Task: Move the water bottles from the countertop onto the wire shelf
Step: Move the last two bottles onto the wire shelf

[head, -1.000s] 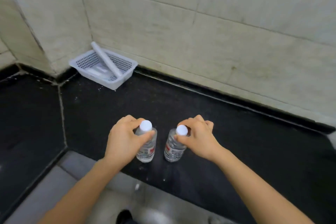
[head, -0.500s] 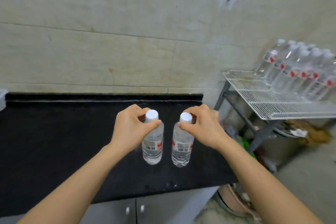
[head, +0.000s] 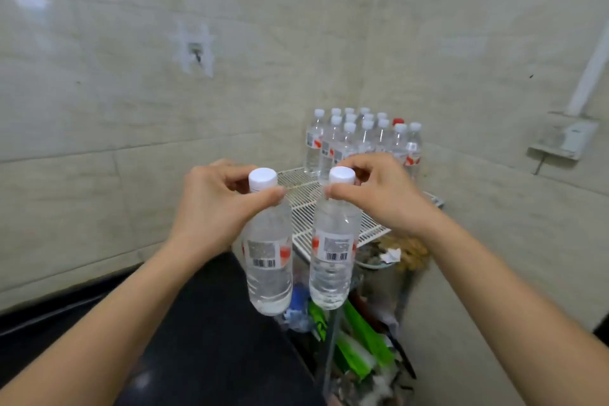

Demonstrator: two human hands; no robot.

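Currently pinching the left bottle (head: pixel 268 260) at its neck, just under the white cap, with the left hand (head: pixel 214 204), thumb and fingers clamped round it. Gripping the right bottle (head: pixel 333 257) the same way with the right hand (head: pixel 379 194). Holding both upright in the air, side by side and not touching, just in front of the wire shelf (head: pixel 306 214), off the black countertop (head: pixel 204 339) left of and below the wire shelf. Noting a cluster of stored bottles (head: pixel 362 138) standing at the back of the wire shelf; green wrappers (head: pixel 362 339) beneath the wire shelf, blurred.
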